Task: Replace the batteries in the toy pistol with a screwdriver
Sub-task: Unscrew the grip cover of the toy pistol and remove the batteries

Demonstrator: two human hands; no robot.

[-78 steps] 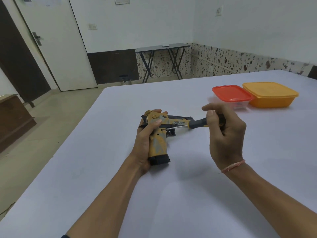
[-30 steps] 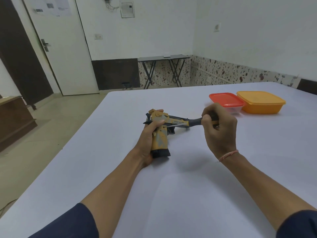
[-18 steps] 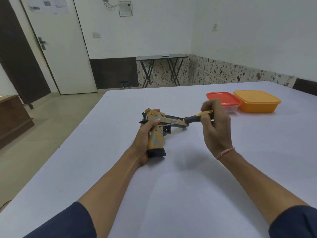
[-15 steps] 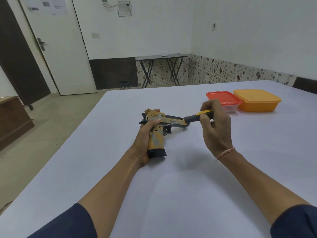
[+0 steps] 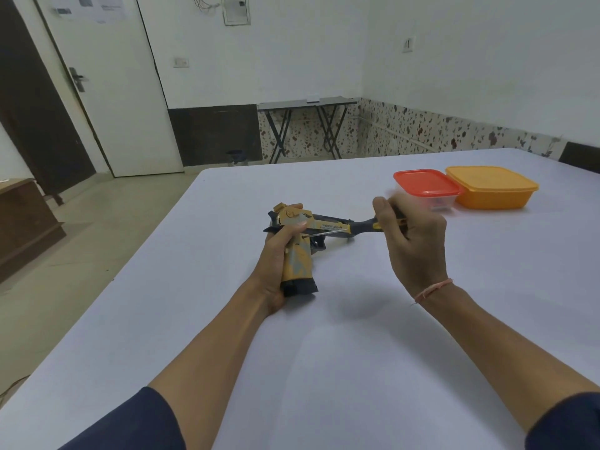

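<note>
Toy pistol [image 5: 297,264]: grip wrapped in curled left hand [image 5: 276,254], over tabletop [image 5: 357,352]. Screwdriver [image 5: 363,227]: handle clasped in curled right hand [image 5: 412,241], tip against pistol beside left thumb. Red-lidded box [image 5: 425,185], orange box [image 5: 490,190]: beyond right hand.

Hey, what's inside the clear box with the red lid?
The clear box has its red lid on. Through the wall only a small dark smudge shows, too blurred to identify; the lid and the right hand cover the rest.
</note>
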